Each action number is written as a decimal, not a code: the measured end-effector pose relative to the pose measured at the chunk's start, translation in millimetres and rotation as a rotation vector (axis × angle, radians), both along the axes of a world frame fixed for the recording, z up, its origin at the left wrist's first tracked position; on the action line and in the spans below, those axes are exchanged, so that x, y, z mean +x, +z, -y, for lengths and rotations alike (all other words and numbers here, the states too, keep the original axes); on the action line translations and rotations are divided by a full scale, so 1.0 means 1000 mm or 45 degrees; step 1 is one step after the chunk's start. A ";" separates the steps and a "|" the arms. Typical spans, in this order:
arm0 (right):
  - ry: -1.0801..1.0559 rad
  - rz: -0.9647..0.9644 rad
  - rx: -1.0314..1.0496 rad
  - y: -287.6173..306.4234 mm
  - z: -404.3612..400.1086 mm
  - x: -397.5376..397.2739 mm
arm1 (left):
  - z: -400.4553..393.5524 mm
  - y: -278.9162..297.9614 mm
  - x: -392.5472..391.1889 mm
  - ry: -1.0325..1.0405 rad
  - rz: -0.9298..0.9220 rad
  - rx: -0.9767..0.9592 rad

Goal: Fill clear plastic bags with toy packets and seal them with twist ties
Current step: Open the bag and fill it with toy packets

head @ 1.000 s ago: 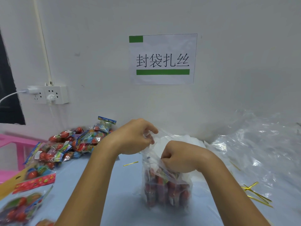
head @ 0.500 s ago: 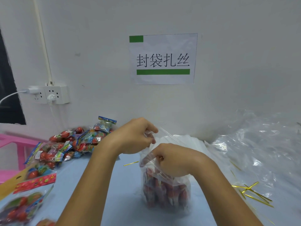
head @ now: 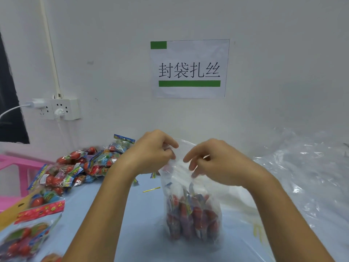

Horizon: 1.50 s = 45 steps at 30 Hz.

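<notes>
A clear plastic bag [head: 192, 214] stands upright on the blue table, its lower half packed with red and blue toy packets. My left hand [head: 153, 152] pinches the bag's top edge on the left side. My right hand [head: 213, 163] is at the top edge on the right, fingers curled over the plastic and gripping it. The bag's mouth is stretched between both hands. A gold twist tie [head: 151, 190] lies on the table just left of the bag.
A heap of loose toy packets [head: 79, 167] lies at the left, with more packets [head: 28, 224] near the front left edge. Crumpled clear bags [head: 302, 176] pile at the right. The wall with a sign and a power strip [head: 56, 108] is close behind.
My right hand has risen from low on the bag's neck to its top edge and moved right. The bag's mouth is now spread wider. My left hand has barely moved.
</notes>
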State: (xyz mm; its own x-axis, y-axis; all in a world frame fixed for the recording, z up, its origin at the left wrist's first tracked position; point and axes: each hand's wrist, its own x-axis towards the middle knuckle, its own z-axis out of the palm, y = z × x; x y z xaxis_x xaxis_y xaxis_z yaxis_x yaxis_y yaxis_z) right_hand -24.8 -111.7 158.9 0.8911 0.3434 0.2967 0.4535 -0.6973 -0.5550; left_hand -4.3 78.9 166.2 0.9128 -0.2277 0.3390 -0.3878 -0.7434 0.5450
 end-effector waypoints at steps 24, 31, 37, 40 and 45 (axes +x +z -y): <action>-0.099 0.067 0.018 0.012 0.069 -0.001 | 0.006 0.002 0.002 0.197 0.288 -0.802; -0.059 0.002 0.071 0.013 0.075 -0.003 | -0.020 0.010 -0.010 -0.249 0.084 -0.250; 0.005 0.068 0.181 0.016 0.071 -0.006 | -0.021 0.004 -0.007 -0.187 -0.069 -0.049; -0.011 0.143 0.323 0.016 0.071 -0.007 | -0.017 0.004 -0.006 -0.143 0.073 -0.177; -0.014 0.234 0.441 0.017 0.069 -0.009 | -0.009 0.005 -0.009 -0.254 0.050 -0.310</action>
